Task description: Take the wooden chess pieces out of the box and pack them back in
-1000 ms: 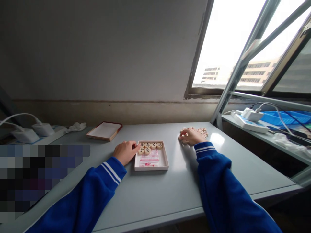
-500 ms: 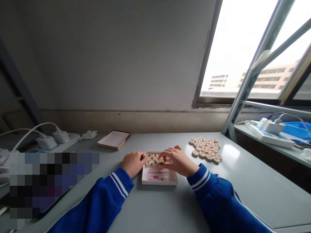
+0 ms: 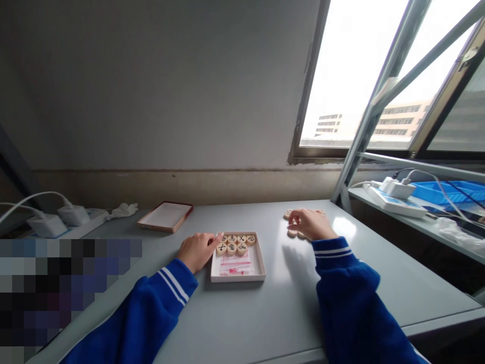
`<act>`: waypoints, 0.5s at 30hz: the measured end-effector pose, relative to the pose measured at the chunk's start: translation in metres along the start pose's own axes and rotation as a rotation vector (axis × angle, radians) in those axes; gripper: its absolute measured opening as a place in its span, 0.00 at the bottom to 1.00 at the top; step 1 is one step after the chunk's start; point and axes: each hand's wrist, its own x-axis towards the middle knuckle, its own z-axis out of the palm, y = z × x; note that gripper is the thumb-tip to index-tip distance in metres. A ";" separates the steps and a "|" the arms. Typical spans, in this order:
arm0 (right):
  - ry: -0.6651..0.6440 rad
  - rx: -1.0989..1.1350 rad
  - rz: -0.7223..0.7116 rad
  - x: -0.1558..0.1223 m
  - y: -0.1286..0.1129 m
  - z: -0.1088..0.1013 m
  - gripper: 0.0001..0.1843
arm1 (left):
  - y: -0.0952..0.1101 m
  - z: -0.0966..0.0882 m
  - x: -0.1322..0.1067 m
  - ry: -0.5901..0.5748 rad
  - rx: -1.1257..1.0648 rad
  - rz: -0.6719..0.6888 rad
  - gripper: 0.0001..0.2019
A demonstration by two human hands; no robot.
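Observation:
My left hand [image 3: 197, 250] grips the left rim of a shallow white box [image 3: 238, 278], thumb over the edge. Inside the box, several round wooden xiangqi pieces [image 3: 231, 247] with black characters lie in two rows at the far side. A clear plastic bag with red print [image 3: 235, 263] covers part of the bottom nearer me. My right hand [image 3: 312, 224] is over the group of loose xiangqi pieces [image 3: 292, 233] at the right, its fingers curved and apart. I see nothing between them, and the hand hides most of that group.
A box lid [image 3: 165, 217] with a dark red edge lies at the back left. Power strips with plugs and cables stand on the left [image 3: 94, 222] and on the right shelf [image 3: 397, 199], near a blue basket [image 3: 450, 191]. A metal bed frame [image 3: 352, 156] rises at the back right.
My right hand has left the pieces in the box and moved right, over the loose pieces. My left hand stays at the box's left rim. The view has turned slightly right.

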 end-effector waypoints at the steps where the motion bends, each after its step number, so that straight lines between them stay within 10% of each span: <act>1: -0.027 -0.080 0.097 -0.001 0.010 0.000 0.07 | 0.000 0.000 0.000 0.000 0.003 0.003 0.27; 15: -0.096 -0.134 0.030 0.000 0.016 0.016 0.09 | -0.001 0.003 0.001 -0.007 0.072 0.014 0.27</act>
